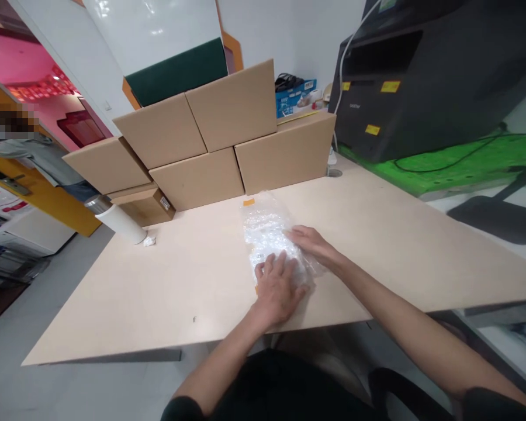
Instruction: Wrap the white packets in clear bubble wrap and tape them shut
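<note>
A clear sheet of bubble wrap (267,225) lies on the light wooden table (193,269), folded around something pale and flat that I cannot make out. Small orange pieces (248,202) show at its far end and along its near left side. My left hand (280,286) rests flat on the near part of the wrap with its fingers spread. At the wrap's right edge, my right hand (312,242) has thumb and fingers closed on the film. Its fingertips are partly hidden by the shiny plastic.
Cardboard boxes (197,181) are stacked along the back, topped by a dark green box (179,70). A white bottle (121,222) and crumpled paper (149,240) stand at left. A large black printer (377,117) is at right; a person (48,158) is at far left.
</note>
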The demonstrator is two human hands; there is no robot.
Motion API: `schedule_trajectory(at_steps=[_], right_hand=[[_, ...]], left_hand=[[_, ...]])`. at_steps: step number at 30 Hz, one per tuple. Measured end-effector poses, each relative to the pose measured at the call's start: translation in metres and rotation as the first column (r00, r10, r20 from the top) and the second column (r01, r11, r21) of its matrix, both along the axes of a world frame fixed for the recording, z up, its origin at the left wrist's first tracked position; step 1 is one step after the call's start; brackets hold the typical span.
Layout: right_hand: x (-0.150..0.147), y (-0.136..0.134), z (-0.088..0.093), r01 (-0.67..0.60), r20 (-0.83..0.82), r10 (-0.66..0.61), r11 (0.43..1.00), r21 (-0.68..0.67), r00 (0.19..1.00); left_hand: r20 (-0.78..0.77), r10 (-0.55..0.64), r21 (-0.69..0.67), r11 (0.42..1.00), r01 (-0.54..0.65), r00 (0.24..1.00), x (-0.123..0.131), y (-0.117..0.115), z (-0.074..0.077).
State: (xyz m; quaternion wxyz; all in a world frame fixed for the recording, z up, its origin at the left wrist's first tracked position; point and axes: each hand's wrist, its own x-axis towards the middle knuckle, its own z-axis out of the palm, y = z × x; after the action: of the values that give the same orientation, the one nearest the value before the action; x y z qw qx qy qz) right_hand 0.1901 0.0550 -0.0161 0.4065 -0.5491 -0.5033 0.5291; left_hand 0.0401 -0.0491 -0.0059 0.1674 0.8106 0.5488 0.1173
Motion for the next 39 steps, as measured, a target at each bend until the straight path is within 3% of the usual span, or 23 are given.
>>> schedule_trajectory(at_steps=[3,9,13,17,20,23,27,29,31,32,35,39], right_hand=[[-0.016,0.009,0.009,-0.029,-0.105,0.018,0.994,-0.103,0.994],[-0.030,0.000,0.028,-0.142,-0.252,0.101,0.978,-0.151,0.962],[-0.031,-0.021,0.037,-0.221,-0.316,0.166,0.964,-0.148,0.934],[-0.031,-0.045,0.055,-0.448,-0.323,0.404,0.891,-0.072,0.856],[-0.035,-0.057,0.073,-0.515,-0.277,0.500,0.857,0.020,0.821],[-0.042,-0.060,0.083,-0.393,-0.302,0.392,0.917,0.060,0.869],[-0.059,-0.055,0.081,-0.270,-0.394,0.272,0.961,0.064,0.878],[-0.069,-0.051,0.076,-0.235,-0.422,0.234,0.971,0.050,0.876],[-0.079,-0.046,0.068,-0.196,-0.433,0.186,0.980,0.022,0.882],[-0.084,-0.042,0.062,-0.172,-0.424,0.156,0.985,0.002,0.892],[-0.093,-0.026,0.037,-0.067,-0.315,0.055,0.997,-0.028,0.948],[-0.094,0.000,-0.004,-0.023,-0.048,0.027,0.998,0.066,0.998]], left_hand=[[0.019,0.017,-0.013,1.000,-0.017,1.000,-0.001,-0.001,-0.001],[0.120,-0.019,-0.049,0.999,0.025,0.993,-0.020,-0.005,0.001],[0.222,0.048,0.112,0.991,-0.074,0.974,-0.057,0.003,0.022],[0.179,0.083,0.257,0.958,-0.128,0.980,-0.101,0.017,0.054],[0.299,-0.012,0.137,0.990,-0.031,0.954,-0.128,0.019,0.070],[0.579,-0.005,-0.094,0.993,0.073,0.815,-0.144,0.012,0.074],[0.862,0.205,-0.284,0.953,0.107,0.464,-0.150,0.004,0.060],[0.917,0.298,-0.326,0.943,0.069,0.264,-0.149,0.008,0.048],[0.923,0.368,-0.368,0.930,-0.016,0.114,-0.146,0.017,0.035],[0.912,0.402,-0.396,0.915,-0.081,0.078,-0.145,0.023,0.027],[0.903,0.423,-0.401,0.890,-0.216,0.070,-0.141,0.044,0.004],[0.896,0.428,-0.368,0.866,-0.339,0.121,-0.143,0.074,-0.019]])
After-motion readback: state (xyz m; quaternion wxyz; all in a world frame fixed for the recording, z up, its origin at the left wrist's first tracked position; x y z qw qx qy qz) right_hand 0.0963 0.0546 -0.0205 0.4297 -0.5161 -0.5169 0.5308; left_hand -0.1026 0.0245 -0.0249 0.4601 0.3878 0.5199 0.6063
